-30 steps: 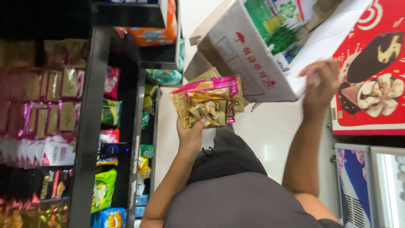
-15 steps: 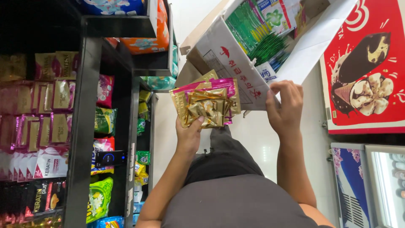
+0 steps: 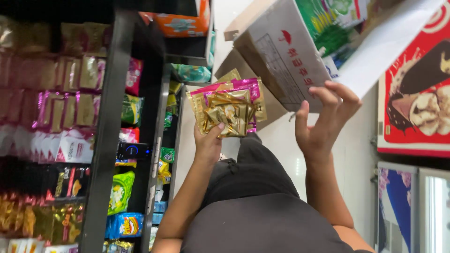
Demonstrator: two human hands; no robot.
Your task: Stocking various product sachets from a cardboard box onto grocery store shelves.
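Left hand: the left hand (image 3: 208, 145) is raised in front of the body and clamped on a stack of snack packets (image 3: 228, 108), the thumb pressed across the lower edge of the front packet.
Snack packets: a fanned bunch of flat foil sachets, gold at the front with pink-edged ones behind; they stand above the left hand, at the middle of the view, partly overlapping the lower corner of the cardboard box (image 3: 281, 61).
Right hand: the right hand (image 3: 323, 122) is lifted just beside the packets, fingers apart and curled, holding nothing; its fingertips lie against the printed side of the cardboard box, though true contact cannot be told.
Cardboard box: an open grey-brown carton with red print, tilted in the upper middle of the view; green and white packages (image 3: 337, 23) show in its open top.
Shelving: a dark shelf unit (image 3: 105, 140) fills the left side, stocked with rows of gold, pink and green snack bags; a small dark device with a blue ring (image 3: 133, 151) sits on its front edge.
Freezer poster: a red ice-cream picture (image 3: 417, 93) hangs at the right edge, well apart from the packets.
Clothing: a dark garment (image 3: 262, 211) covers the person's torso below both arms.
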